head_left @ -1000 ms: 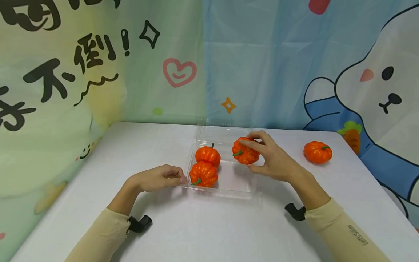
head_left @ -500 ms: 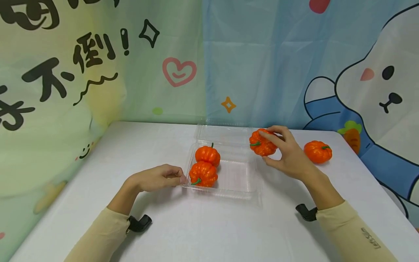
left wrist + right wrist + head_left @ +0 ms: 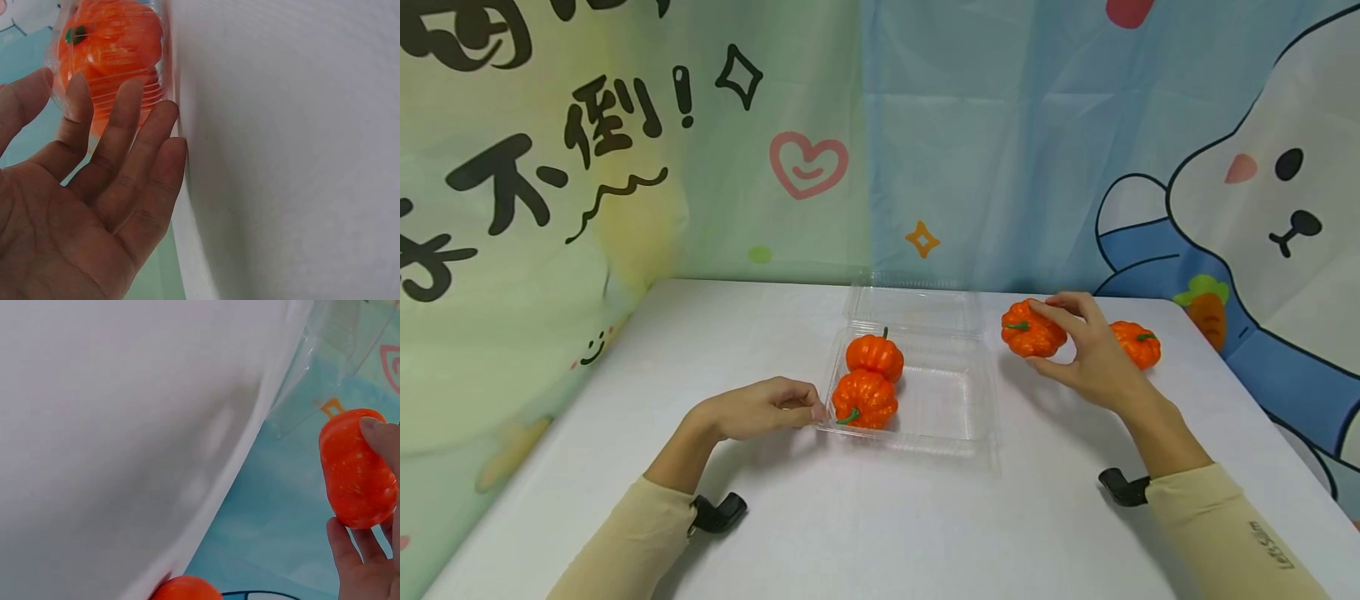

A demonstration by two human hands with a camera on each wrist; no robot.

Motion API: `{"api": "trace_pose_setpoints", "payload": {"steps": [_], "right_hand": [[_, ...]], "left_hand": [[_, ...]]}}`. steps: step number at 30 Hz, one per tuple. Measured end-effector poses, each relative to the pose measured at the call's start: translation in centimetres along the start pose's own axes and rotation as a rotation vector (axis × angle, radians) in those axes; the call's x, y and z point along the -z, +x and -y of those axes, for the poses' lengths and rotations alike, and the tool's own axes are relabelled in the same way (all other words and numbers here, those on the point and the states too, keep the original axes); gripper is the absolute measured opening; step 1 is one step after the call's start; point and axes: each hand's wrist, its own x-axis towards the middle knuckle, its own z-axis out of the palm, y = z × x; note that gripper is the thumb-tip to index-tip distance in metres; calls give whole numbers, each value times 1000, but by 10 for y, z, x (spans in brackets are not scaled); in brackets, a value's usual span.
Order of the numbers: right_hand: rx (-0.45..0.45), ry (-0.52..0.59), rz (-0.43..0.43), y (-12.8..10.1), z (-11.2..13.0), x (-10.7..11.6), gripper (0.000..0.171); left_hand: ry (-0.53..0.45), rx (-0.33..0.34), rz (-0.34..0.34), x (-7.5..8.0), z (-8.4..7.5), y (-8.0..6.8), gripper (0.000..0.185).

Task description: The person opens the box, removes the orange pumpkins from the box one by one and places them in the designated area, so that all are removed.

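Note:
My right hand [image 3: 1090, 350] grips a small orange pumpkin [image 3: 1032, 328] with a green stem between thumb and fingers. It is held above the table, to the right of a clear plastic clamshell box [image 3: 943, 400]. In the right wrist view the held pumpkin [image 3: 356, 469] is seen side-on against the backdrop. My left hand [image 3: 763, 408] pinches the box's near left corner, thumb and fingertips at the rim. Inside the box's left half sit two pumpkins, a rear one [image 3: 876, 357] and a front one [image 3: 864, 400]. The left wrist view shows one pumpkin [image 3: 112, 44] through the ribbed plastic wall.
Another pumpkin [image 3: 1138, 345] lies on the white table [image 3: 880, 517] at the right, partly hidden behind my right hand. The box's lid [image 3: 917, 308] stands open at the back. A printed cloth backdrop [image 3: 955, 150] hangs behind the table's far edge.
My right hand has carried its pumpkin from over the box rightward, past the box's right edge, and now overlaps the far-right pumpkin. My left hand has stayed at the box corner.

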Motion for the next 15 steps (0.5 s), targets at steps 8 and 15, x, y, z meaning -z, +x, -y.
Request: {"api": "trace_pose_setpoints", "payload": {"steps": [8, 15], "right_hand": [[-114, -54, 18, -8, -13, 4, 72], [-199, -98, 20, -13, -23, 7, 72]], "left_hand": [[1, -8, 1, 0, 0, -1, 24], [0, -19, 5, 1, -2, -1, 24]]}}
